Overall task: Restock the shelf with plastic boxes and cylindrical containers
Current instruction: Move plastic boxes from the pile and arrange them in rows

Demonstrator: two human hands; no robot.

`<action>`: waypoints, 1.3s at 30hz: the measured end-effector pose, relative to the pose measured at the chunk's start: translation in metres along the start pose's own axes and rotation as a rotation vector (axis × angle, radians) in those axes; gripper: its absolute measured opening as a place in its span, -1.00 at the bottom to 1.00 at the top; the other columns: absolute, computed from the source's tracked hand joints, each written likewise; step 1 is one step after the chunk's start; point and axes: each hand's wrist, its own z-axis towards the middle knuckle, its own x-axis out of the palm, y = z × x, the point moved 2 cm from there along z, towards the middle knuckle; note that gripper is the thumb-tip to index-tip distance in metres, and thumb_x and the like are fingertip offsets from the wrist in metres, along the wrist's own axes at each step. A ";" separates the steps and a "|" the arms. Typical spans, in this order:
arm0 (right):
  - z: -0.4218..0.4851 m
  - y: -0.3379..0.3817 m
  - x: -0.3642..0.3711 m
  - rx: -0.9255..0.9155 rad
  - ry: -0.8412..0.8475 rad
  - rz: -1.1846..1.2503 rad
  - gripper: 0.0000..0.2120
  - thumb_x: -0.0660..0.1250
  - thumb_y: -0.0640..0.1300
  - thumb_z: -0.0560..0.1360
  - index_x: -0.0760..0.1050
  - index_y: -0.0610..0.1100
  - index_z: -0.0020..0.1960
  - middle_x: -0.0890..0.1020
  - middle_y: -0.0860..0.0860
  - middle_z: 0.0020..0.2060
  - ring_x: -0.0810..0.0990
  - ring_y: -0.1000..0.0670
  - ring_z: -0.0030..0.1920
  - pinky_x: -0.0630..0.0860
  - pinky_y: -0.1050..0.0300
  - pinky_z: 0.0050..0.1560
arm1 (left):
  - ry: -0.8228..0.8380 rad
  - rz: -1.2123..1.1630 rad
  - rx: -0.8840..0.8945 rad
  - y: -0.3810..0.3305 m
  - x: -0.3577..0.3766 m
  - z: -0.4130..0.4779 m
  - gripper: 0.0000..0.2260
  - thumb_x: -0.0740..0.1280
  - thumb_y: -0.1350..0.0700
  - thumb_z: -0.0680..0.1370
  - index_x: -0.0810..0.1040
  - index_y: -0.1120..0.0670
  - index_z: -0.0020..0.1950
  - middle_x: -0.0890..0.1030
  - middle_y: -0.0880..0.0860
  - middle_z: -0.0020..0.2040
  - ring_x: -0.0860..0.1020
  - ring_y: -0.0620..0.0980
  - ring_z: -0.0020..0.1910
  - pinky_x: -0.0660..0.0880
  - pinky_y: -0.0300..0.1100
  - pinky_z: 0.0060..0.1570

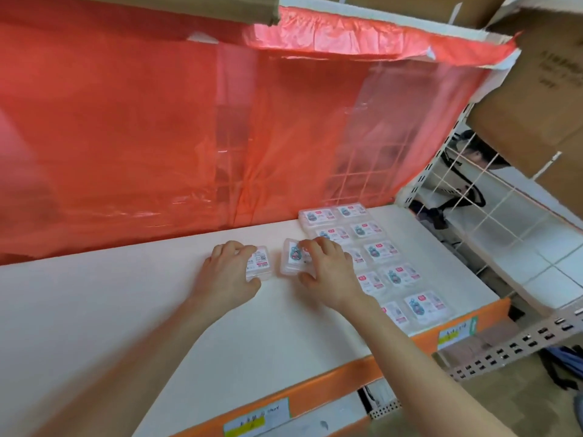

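- Left box (261, 264) and right box (293, 257), both clear plastic, lie close together on the white shelf board (126, 310), just left of the rows of boxes (381, 252)
- Left hand (227, 274) grips the left box, fingers curled over it
- Right hand (328, 268) grips the right box, fingers curled, thumb at its near edge
- Red plastic sheet (157, 137) hangs behind

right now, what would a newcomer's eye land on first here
A translucent red plastic sheet hangs across the shelf's back. On the white shelf board the left hand grips a clear labelled plastic box, the right hand a twin box. Two rows of matching boxes lie flat to their right.
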 end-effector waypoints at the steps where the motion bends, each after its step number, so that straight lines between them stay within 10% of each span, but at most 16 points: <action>1: 0.005 0.000 0.000 -0.020 0.017 -0.011 -0.49 0.27 -0.07 0.47 0.24 -0.03 0.40 0.32 -0.02 0.31 0.25 -0.07 0.32 0.21 0.04 0.21 | -0.001 0.002 -0.011 0.002 0.001 0.001 -0.47 0.32 0.03 0.43 0.32 -0.04 0.39 0.35 -0.01 0.29 0.27 0.04 0.29 0.25 -0.16 0.22; 13: 0.047 -0.008 0.013 -0.205 0.090 -0.085 -0.61 0.20 -0.11 0.49 0.28 -0.11 0.31 0.26 -0.07 0.34 0.20 -0.07 0.36 0.15 -0.06 0.28 | -0.086 0.162 -0.152 -0.012 0.015 -0.004 -0.48 0.25 -0.01 0.52 0.19 -0.05 0.47 0.13 0.07 0.49 0.04 0.04 0.46 0.11 -0.08 0.35; 20: 0.023 -0.010 0.016 -0.285 0.115 -0.171 -0.62 0.10 -0.12 0.52 0.27 -0.14 0.33 0.34 -0.10 0.27 0.31 -0.13 0.25 0.18 -0.13 0.26 | -0.152 0.286 -0.211 -0.042 0.025 -0.032 -0.42 0.62 0.02 0.11 0.61 0.18 0.06 0.58 0.26 0.05 0.57 0.28 -0.01 0.53 0.08 -0.22; 27: 0.025 -0.008 0.018 -0.329 0.182 -0.250 -0.54 0.05 -0.18 0.56 0.09 -0.23 0.44 0.15 -0.16 0.42 0.13 -0.16 0.42 0.06 -0.29 0.34 | -0.123 0.355 -0.210 -0.040 0.030 -0.030 -0.38 0.62 -0.01 0.09 0.62 0.16 0.10 0.59 0.25 0.08 0.59 0.25 0.02 0.55 0.07 -0.23; 31: 0.044 -0.009 0.021 -0.315 0.189 -0.230 -0.52 0.07 -0.13 0.57 0.09 -0.20 0.45 0.15 -0.13 0.43 0.11 -0.14 0.43 0.06 -0.28 0.36 | -0.085 0.327 -0.258 -0.033 0.037 -0.022 -0.39 0.23 -0.16 0.50 0.16 -0.02 0.49 0.14 0.12 0.49 0.12 0.10 0.45 0.23 -0.03 0.28; 39: 0.061 -0.018 0.033 -0.249 0.133 -0.153 -0.45 0.08 0.04 0.57 0.03 -0.10 0.48 0.10 -0.07 0.45 0.03 -0.08 0.45 0.07 -0.24 0.35 | -0.001 0.306 -0.212 -0.023 0.040 -0.003 -0.42 0.05 -0.16 0.57 -0.08 -0.04 0.53 -0.14 0.07 0.53 -0.16 0.01 0.49 0.05 -0.07 0.38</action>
